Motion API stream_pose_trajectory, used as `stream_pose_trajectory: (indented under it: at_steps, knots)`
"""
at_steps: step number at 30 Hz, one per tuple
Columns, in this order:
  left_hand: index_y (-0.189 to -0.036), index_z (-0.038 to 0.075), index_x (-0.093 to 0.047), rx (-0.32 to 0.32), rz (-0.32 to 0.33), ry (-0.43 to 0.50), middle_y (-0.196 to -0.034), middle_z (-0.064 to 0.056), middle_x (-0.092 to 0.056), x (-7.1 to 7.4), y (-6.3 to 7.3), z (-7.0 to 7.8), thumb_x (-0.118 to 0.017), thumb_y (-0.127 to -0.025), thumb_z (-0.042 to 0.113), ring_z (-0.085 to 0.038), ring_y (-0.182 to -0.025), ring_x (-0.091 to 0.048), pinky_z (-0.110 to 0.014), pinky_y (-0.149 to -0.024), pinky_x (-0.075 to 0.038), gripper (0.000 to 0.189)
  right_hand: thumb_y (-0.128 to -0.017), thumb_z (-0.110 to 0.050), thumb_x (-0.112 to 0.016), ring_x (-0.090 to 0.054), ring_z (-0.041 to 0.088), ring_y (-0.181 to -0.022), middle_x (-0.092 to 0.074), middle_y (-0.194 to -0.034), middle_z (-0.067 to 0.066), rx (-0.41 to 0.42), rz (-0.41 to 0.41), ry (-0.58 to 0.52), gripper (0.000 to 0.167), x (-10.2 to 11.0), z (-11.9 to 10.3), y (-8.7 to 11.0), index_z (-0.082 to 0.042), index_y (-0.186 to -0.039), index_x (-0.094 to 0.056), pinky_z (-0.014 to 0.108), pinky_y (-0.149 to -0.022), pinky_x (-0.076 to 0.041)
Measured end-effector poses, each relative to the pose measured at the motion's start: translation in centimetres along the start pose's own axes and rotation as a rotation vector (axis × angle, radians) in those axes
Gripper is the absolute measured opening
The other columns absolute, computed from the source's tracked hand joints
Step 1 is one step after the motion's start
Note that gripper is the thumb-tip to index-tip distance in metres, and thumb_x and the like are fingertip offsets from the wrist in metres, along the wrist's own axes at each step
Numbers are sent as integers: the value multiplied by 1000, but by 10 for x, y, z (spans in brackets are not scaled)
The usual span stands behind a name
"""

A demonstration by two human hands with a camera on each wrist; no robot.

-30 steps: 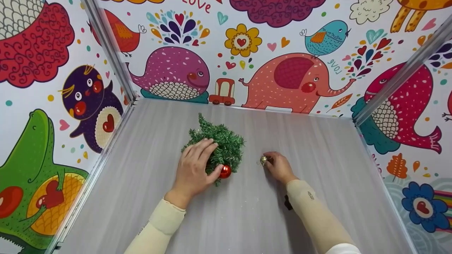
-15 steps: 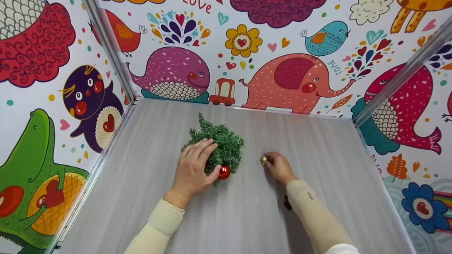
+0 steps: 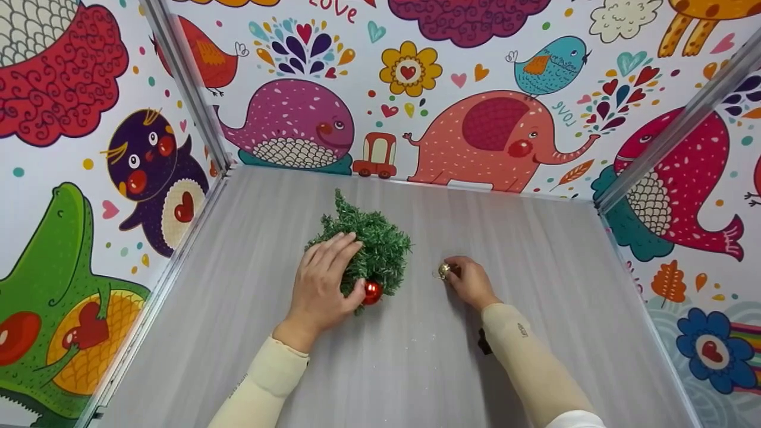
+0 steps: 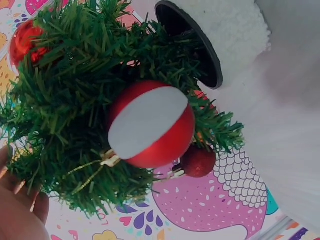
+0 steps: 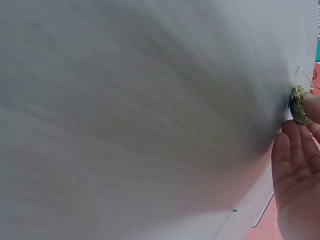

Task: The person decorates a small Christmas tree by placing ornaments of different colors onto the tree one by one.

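Note:
A small green Christmas tree [image 3: 380, 249] stands at the middle of the table, seen from above in the head view. My left hand [image 3: 324, 276] grips its left side, the thumb beside a shiny red bauble [image 3: 373, 292]. In the left wrist view a red-and-white bauble [image 4: 150, 125] and a dark red glittery bauble [image 4: 199, 161] hang among the branches, and the tree's black-rimmed base [image 4: 192, 40] shows. To the right of the tree, my right hand [image 3: 471, 282] pinches a gold glitter bauble [image 3: 444, 271] low over the table; its thin hanging loop [image 5: 302, 77] shows in the right wrist view.
The grey table [image 3: 404, 380] has specks of glitter near its front. White walls with cartoon animals enclose the back and sides, with metal corner posts [image 3: 190, 89] at left and right. A small black object [image 3: 484, 342] shows beside the right forearm.
The tree turns slightly under my left hand: the shiny red bauble has shifted a little left and down, and the left hand has drifted left. My right hand stays still with the gold bauble.

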State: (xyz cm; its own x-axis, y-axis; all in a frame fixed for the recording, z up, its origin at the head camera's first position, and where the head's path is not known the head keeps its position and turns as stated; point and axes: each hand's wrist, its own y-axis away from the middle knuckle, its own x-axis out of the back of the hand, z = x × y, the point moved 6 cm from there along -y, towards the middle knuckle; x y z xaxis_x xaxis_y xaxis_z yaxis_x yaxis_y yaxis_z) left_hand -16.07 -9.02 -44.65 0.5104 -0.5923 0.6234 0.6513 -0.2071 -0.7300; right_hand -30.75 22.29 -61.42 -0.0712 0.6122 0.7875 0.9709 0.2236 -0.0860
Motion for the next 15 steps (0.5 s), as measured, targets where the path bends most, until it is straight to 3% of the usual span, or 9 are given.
stream_pose_trajectory:
  at_steps: [6, 15]
  knots:
    - [-138, 9, -55, 26, 20, 14, -144, -7, -52, 1, 5, -4, -63, -82, 26, -26, -133, -47, -47, -109, -33, 59, -92, -6, -69, -66, 25, -100, -67, -112, 12, -7, 0, -15, 25, -1, 1, -1, -1, -117, -69, 40, -86, -53]
    - [-139, 4, -50, 109, 123, 10, -141, -10, -54, 8, 13, -13, -61, -79, 30, -28, -131, -49, -49, -105, -36, 66, -92, -7, -69, -66, 25, -100, -67, -112, 12, 0, 4, 0, 25, 0, 0, 0, -1, -116, -69, 41, -87, -53]
